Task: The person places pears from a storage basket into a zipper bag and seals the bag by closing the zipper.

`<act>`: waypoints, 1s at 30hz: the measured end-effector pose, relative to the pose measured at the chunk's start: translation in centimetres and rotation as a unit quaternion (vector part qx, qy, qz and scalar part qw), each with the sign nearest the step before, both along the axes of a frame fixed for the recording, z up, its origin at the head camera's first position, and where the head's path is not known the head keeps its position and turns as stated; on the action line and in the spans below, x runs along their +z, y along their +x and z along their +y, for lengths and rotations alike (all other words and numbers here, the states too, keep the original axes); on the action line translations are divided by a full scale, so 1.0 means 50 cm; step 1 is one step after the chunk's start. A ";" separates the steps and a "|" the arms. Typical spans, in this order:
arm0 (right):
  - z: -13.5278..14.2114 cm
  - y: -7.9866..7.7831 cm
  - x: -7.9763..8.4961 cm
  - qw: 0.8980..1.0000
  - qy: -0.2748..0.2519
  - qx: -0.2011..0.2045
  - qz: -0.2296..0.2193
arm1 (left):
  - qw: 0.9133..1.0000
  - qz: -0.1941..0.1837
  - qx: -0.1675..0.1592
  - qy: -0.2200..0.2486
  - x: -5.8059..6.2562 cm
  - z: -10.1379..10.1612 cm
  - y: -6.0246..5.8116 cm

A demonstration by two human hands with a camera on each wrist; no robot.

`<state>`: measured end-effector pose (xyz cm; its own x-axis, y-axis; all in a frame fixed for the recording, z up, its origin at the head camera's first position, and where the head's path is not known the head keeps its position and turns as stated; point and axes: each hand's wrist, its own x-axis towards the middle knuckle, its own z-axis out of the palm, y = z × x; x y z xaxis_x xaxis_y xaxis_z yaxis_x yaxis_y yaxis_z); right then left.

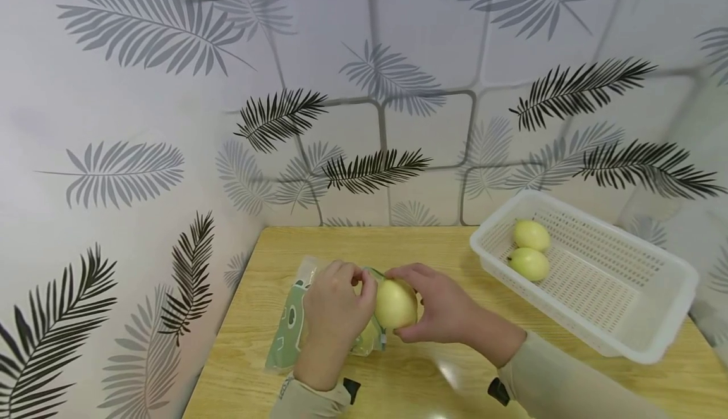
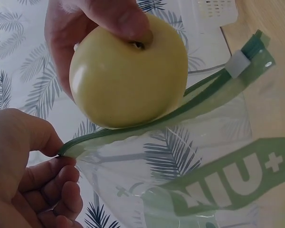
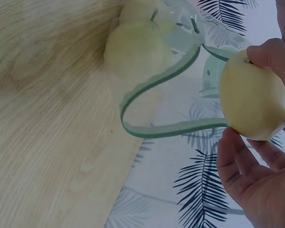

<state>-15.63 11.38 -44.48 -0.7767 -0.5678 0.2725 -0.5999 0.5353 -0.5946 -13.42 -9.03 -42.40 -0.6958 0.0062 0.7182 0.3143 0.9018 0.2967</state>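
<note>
My right hand [image 1: 440, 302] grips a pale yellow apple [image 1: 396, 304], with the thumb at its stem in the left wrist view. This apple is at the mouth of a clear zip bag [image 2: 218, 180] with green print and a green zip edge. My left hand [image 1: 338, 299] pinches that zip edge between thumb and fingers, left of the apple. Through the bag's clear side, more pale yellow apples [image 3: 135, 52] show in the right wrist view. A white slider [image 2: 237, 64] sits near one end of the zip. Green-printed plastic [image 1: 290, 324] with a cartoon eye lies left of my left hand.
A white perforated basket [image 1: 591, 337] stands at the right of the wooden table [image 1: 432, 375], with two yellow apples [image 1: 530, 264] at its left end. A leaf-patterned wall [image 1: 421, 198] rises behind the table and along its left side.
</note>
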 end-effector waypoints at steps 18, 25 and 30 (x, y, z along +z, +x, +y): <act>-0.047 -0.012 -0.035 0.995 -0.044 0.021 -0.081 | 1.000 -0.009 -0.004 0.003 0.004 0.001 0.008; -0.056 -0.016 -0.050 0.984 -0.066 0.029 -0.163 | 1.000 -0.018 -0.007 0.006 0.004 0.001 0.011; -0.057 -0.017 -0.058 0.976 -0.077 0.034 -0.199 | 1.000 -0.013 -0.011 0.007 0.004 0.002 0.011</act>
